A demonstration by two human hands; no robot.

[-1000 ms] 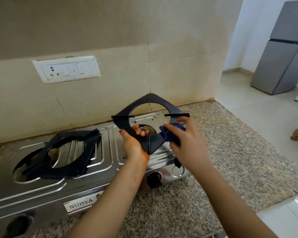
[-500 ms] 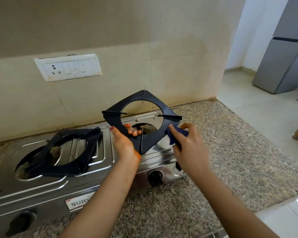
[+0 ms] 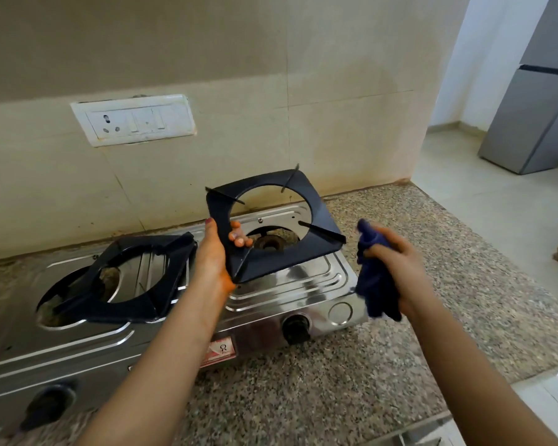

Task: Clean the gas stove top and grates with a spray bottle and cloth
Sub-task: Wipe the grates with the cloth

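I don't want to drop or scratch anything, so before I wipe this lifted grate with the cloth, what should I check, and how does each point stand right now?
1. Left hand grips the lifted grate at its near-left corner: ok.
2. Right hand holds the blue cloth: ok.
3. Cloth on the grate: not ok, it hangs apart, to the right.
4. Lifted grate held clear of the right burner below: ok.
5. Other grate seated flat on the stove top: not ok, it lies tilted over the left opening.
6. Spray bottle at hand: cannot tell, none in view.
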